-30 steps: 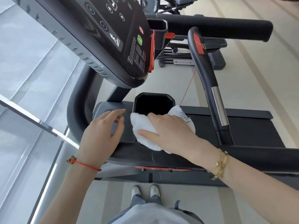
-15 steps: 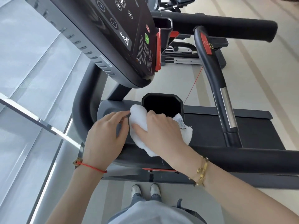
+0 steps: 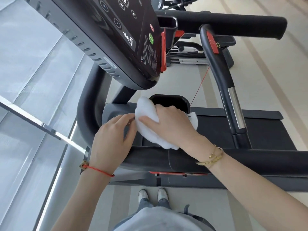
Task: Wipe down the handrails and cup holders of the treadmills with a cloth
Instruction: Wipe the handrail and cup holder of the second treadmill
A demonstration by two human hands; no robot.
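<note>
The right hand (image 3: 173, 125), clutching the cloth (image 3: 148, 124), has slid it up to the cup holder (image 3: 168, 100) rim's left corner; the left hand (image 3: 115, 139), fingers loose, touches the cloth's edge. Rim wiping is underway.

Pale striped floor (image 3: 250, 90); glass panels w/ metal frame (image 3: 50, 130) at left; bright daylight

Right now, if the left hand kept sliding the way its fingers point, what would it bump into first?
The left hand points toward the white cloth held by the right hand. Its fingertips look already at the cloth's edge, so the cloth comes first, with the black cup holder just beyond.
</note>
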